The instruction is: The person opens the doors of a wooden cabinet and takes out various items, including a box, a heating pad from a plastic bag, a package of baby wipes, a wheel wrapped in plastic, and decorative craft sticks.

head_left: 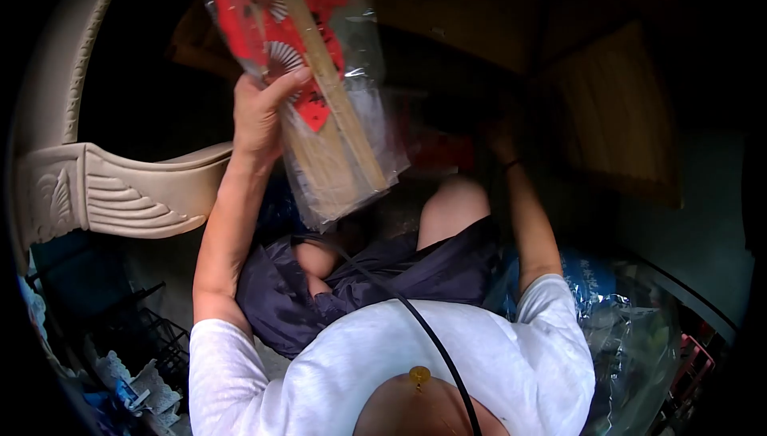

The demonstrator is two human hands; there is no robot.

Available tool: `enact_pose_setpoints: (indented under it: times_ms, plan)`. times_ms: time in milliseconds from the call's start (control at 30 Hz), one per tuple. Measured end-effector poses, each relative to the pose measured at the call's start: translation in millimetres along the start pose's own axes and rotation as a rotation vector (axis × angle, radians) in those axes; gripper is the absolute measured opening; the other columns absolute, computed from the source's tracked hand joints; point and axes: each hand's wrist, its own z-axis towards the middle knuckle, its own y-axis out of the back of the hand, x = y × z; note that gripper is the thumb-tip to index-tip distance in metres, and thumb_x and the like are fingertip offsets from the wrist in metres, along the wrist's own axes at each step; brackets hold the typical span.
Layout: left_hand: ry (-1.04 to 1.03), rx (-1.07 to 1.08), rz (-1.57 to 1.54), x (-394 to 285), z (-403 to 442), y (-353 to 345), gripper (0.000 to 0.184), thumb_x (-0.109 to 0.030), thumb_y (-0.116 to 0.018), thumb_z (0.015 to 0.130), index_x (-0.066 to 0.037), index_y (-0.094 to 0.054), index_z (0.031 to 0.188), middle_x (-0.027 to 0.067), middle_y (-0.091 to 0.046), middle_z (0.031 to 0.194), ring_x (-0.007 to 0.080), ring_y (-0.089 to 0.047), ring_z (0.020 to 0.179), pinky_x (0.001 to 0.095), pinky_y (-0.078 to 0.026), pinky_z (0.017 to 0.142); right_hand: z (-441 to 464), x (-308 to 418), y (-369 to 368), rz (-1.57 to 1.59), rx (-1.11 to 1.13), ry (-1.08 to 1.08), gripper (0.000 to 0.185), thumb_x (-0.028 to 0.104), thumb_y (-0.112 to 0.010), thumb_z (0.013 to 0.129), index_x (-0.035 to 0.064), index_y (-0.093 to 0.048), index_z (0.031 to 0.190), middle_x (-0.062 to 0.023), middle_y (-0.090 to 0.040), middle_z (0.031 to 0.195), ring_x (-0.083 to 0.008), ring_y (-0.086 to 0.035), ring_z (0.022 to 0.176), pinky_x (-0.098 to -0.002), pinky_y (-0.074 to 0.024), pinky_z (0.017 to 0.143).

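My left hand (262, 112) is closed on the edge of a clear plastic packet (327, 108), thumb on its front. Inside the packet are red sheets with dark markings and white fan-shaped pictures, along with flat, pale wooden-looking strips. It is raised and tilted in front of my knees. My right hand (502, 136) reaches forward into deep shadow beside a wooden panel. Its fingers are lost in the dark, so I cannot see what they touch. Close by, between the hands, a dim red thing (443, 152) shows, too dark to name.
A carved cream furniture piece (144, 192) curves along the left. Brown wooden panels (615, 108) stand ahead and to the right. A large clear plastic bag (627, 348) lies at my right side. Dark wire racks (164, 336) and lacy white cloth (152, 388) are at lower left.
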Motion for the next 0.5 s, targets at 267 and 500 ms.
enact_pose_setpoints:
  times_ms: [267, 500]
  plan:
    - [0.062, -0.112, 0.009, 6, -14, 13, 0.024, -0.004, -0.062, 0.074, 0.003, -0.054, 0.096, 0.0075, -0.061, 0.086, 0.0137, -0.059, 0.076, 0.0256, -0.047, 0.071, -51, -51, -58, -0.142, 0.006, -0.405, 0.029, 0.022, -0.057, 0.078, 0.0032, -0.059, 0.100, -0.0182, -0.060, 0.098, -0.0313, -0.056, 0.091, -0.0412, -0.0453, 0.081]
    - [0.195, -0.102, -0.022, 21, -19, 11, 0.031, -0.003, -0.061, 0.073, 0.004, -0.052, 0.102, 0.0087, -0.061, 0.090, 0.0150, -0.060, 0.078, 0.0278, -0.049, 0.074, 22, -49, -55, -0.770, 0.127, 0.111, 0.057, 0.018, -0.054, 0.078, 0.0007, -0.035, 0.129, -0.0208, -0.031, 0.135, -0.0355, -0.026, 0.126, -0.0408, -0.0244, 0.104]
